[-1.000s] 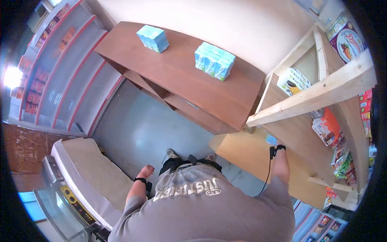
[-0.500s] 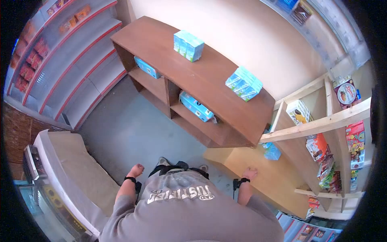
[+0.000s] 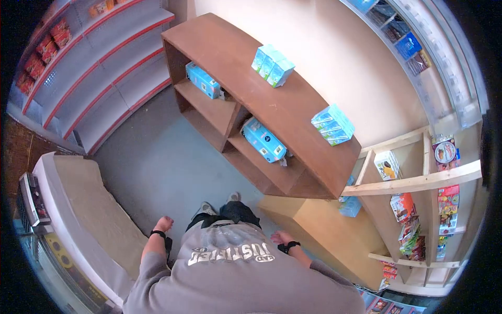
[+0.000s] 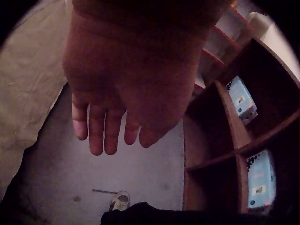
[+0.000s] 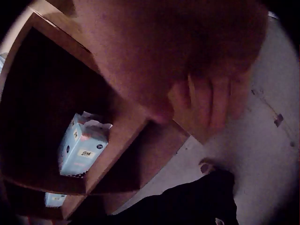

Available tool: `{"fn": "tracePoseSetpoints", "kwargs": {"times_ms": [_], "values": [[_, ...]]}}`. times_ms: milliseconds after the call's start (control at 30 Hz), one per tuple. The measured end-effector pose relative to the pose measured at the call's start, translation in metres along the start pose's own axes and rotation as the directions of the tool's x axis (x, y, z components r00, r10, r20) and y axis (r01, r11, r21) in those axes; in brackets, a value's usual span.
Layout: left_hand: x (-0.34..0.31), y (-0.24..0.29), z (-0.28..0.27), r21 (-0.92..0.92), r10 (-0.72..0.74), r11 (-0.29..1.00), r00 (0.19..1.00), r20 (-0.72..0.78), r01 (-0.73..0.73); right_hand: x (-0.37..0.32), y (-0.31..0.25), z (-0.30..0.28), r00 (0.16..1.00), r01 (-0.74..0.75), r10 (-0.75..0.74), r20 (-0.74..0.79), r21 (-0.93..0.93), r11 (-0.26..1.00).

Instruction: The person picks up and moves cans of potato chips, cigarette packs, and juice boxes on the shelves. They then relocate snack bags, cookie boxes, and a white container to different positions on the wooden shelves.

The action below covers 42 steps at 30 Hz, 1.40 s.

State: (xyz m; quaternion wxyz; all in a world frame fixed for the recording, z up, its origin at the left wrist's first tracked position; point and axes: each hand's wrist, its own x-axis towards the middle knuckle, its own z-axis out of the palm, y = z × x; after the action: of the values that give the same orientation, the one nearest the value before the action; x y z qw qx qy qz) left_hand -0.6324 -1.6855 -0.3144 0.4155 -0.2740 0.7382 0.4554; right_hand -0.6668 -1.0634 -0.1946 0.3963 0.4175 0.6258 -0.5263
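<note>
Grey floor [image 3: 151, 141] stretches ahead of the empty left hand [image 3: 164, 224], its nearly straight fingers clearly separate only in the left wrist view, and the empty, loosely bent right hand [image 3: 281, 238], flanking a shirt [image 3: 235, 280] lettered "JUSTIFIED", blue packs [image 3: 264, 140] shelved around twelve o'clock.

In the head view, soft, bright light washed the wall [image 3: 387, 68] well beyond my hands, while fisheye distortion bowed the shelves [image 3: 104, 78] and black closed the corners. Both wrist views were dim, grainy and purplish. My left hand [image 4: 126, 84] lay in shadow against the paler floor [image 4: 154, 173]; my right hand [image 5: 187, 70] looked blurred, the cabinet [image 5: 112, 154] beside it nearly black inside.
</note>
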Motion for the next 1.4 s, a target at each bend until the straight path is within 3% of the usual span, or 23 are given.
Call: {"fn": "tracePoseSetpoints", "kwargs": {"times_ms": [33, 100, 167, 200, 433, 500, 533, 600, 633, 667, 733, 767, 833, 867, 900, 933, 1167, 1333, 1400], "values": [[-0.026, 0.036, -0.001, -0.016, -0.016, 1.000, 0.998, -0.058, 0.015, 0.004, -0.004, 0.002, 1.000, -0.007, 0.007, 0.003, -0.008, 1.000], [-0.035, 0.046, 0.003, -0.035, -0.046, 0.998, 0.992, -0.118, 0.042, 0.030, -0.001, 0.001, 0.997, 0.078, -0.070, 0.041, -0.266, 0.961], [-0.020, 0.044, 0.012, -0.174, 0.092, 0.978, 0.988, -0.120, -0.112, 0.032, -0.014, 0.011, 0.999, 0.021, -0.013, 0.038, -0.223, 0.975], [-0.021, 0.042, 0.013, -0.179, 0.080, 0.978, 0.989, -0.126, -0.102, 0.032, -0.022, 0.016, 0.999, -0.032, 0.037, 0.030, -0.175, 0.984], [-0.026, 0.039, -0.009, -0.127, -0.036, 0.992, 0.977, -0.212, 0.009, 0.079, -0.073, 0.042, 0.996, -0.013, 0.027, 0.081, -0.173, 0.985], [-0.002, 0.000, -0.022, 0.315, 0.336, 0.899, 0.941, -0.052, -0.303, 0.082, -0.101, 0.053, 0.989, 0.046, -0.020, 0.149, -0.177, 0.983], [0.007, -0.008, -0.028, 0.333, 0.333, 0.894, 0.942, -0.047, -0.299, 0.087, -0.112, 0.058, 0.988, 0.043, -0.018, 0.156, -0.158, 0.986], [0.018, -0.012, -0.041, 0.403, 0.163, 0.896, 0.983, 0.088, -0.185, 0.095, -0.129, 0.063, 0.990, 0.055, -0.029, 0.140, -0.184, 0.981], [0.017, -0.002, -0.054, 0.856, 0.397, 0.302, 0.871, 0.289, -0.421, 0.096, -0.137, 0.066, 0.989, 0.052, -0.028, 0.143, -0.167, 0.985], [0.009, 0.020, -0.065, 0.861, 0.394, 0.287, 0.871, 0.294, -0.420, 0.096, -0.147, 0.070, 0.991, 0.054, -0.037, 0.125, -0.137, 0.989], [-0.009, 0.068, -0.076, 0.773, 0.273, 0.583, 0.956, 0.105, -0.251, 0.099, -0.158, 0.072, 0.993, 0.057, -0.046, 0.109, -0.100, 0.993], [0.009, 0.064, -0.080, 0.779, 0.271, 0.575, 0.956, 0.109, -0.252, 0.100, -0.161, 0.072, 0.993, 0.056, -0.048, 0.104, -0.080, 0.995], [0.064, 0.041, -0.083, 0.333, 0.430, 0.854, 0.903, -0.017, -0.400, 0.104, -0.166, 0.069, 0.994, 0.053, -0.048, 0.098, -0.048, 0.997], [0.047, 0.059, -0.079, 0.343, 0.432, 0.849, 0.902, -0.009, -0.403, 0.111, -0.164, 0.066, 0.994, 0.052, -0.047, 0.101, -0.054, 0.997], [0.039, 0.095, -0.087, 0.127, 0.241, 0.966, 0.964, -0.116, -0.226, 0.115, -0.162, 0.065, 0.994, 0.051, -0.045, 0.103, -0.060, 0.997], [0.032, 0.152, -0.091, -0.110, 0.022, 0.993, 0.984, -0.175, -0.042, 0.114, -0.162, 0.064, 0.994, 0.050, -0.045, 0.101, -0.047, 0.998], [0.068, 0.239, -0.108, 0.037, 0.191, 0.981, 0.977, -0.094, -0.189, 0.135, -0.136, 0.047, 0.999, -0.025, 0.020, 0.050, 0.099, 0.995], [0.076, 0.266, -0.124, 0.180, 0.171, 0.970, 0.985, -0.026, -0.164, 0.115, -0.130, 0.054, 0.998, -0.061, 0.060, 0.007, 0.199, 0.978], [0.075, 0.285, -0.132, 0.267, 0.168, 0.951, 0.986, -0.023, -0.155, 0.116, -0.116, 0.058, 0.994, -0.031, 0.062, -0.090, 0.309, 0.950]]}}
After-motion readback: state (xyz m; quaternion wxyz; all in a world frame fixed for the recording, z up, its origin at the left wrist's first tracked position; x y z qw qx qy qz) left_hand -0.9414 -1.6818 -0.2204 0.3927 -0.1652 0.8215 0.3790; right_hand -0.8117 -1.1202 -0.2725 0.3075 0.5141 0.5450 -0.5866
